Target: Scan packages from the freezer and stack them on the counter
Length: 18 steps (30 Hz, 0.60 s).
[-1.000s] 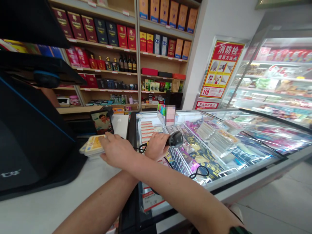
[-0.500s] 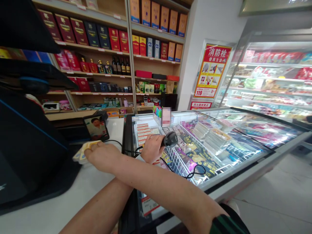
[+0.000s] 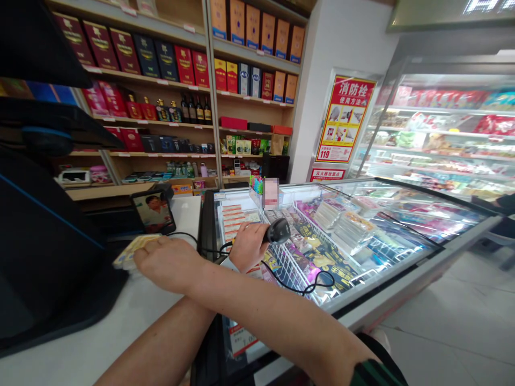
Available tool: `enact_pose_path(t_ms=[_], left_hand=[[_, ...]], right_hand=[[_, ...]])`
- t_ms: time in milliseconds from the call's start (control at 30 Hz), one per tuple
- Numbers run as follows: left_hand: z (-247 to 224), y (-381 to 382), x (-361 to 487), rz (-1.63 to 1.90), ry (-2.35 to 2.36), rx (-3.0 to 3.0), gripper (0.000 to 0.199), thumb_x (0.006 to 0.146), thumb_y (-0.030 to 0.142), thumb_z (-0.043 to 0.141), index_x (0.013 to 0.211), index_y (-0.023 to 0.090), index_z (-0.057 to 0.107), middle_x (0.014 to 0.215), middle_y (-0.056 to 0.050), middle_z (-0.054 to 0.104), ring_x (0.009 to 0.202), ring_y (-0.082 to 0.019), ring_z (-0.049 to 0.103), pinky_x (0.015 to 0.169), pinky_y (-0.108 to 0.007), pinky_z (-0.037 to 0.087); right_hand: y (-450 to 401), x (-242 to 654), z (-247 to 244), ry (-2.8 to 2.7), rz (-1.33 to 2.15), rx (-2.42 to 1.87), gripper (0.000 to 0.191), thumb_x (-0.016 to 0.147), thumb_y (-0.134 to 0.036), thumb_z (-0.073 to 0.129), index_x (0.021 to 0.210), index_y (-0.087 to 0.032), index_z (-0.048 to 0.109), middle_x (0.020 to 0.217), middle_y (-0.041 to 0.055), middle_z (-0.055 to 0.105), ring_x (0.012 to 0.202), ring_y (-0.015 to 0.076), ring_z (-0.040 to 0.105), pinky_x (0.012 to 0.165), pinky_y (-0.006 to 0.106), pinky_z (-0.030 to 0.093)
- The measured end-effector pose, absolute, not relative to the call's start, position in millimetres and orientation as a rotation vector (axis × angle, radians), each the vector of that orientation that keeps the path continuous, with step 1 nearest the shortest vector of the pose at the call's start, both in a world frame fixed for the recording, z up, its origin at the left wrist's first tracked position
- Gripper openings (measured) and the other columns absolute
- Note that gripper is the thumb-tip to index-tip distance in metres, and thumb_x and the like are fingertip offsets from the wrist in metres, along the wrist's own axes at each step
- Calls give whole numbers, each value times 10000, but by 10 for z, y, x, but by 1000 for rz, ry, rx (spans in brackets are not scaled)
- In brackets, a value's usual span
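Note:
My forearms cross, the right one lying over the left. My left hand is wrapped round a black handheld scanner, held above the glass top of the chest freezer, with its cable looping over the glass. At the left, over the white counter, my right hand grips a yellowish, clear-wrapped package, partly hidden by my fingers.
A black register terminal stands at the left, with a phone showing a picture behind my right hand. Shelves of boxes and bottles line the back. A small colourful display sits on the freezer's far edge.
The whole view has shifted a little. My right hand and the package sit slightly further left and the fingers look more curled over. My left hand still holds the scanner.

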<state>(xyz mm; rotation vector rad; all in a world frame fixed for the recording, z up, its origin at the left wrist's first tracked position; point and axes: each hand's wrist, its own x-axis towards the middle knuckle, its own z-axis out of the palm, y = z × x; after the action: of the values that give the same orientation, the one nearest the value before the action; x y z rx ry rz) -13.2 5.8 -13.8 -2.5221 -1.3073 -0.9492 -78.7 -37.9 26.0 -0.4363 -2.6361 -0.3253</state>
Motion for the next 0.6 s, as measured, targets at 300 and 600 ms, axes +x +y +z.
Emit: enact_pose_path(t_ms=[300, 600], left_hand=[[-142, 62, -121, -953, -1292, -2522, 358, 829, 163, 603, 1184, 191, 567, 1190, -94, 688, 1133, -260, 613, 1062, -463, 372], [-141, 102, -154, -921, -1307, -2530, 389, 787, 133, 587, 1171, 190, 576, 1192, -96, 690, 1150, -262, 613, 1060, -462, 388]], right_hand=[[-498, -528, 376, -2537, -395, -571, 186, 989, -138, 393, 1042, -113, 570, 1024, 112, 641, 927, 212, 613, 724, 318, 534], [-421, -162, 340, -2414, -391, -673, 162, 982, -160, 429, 1061, -146, 569, 981, 78, 611, 885, 200, 581, 725, 307, 540]])
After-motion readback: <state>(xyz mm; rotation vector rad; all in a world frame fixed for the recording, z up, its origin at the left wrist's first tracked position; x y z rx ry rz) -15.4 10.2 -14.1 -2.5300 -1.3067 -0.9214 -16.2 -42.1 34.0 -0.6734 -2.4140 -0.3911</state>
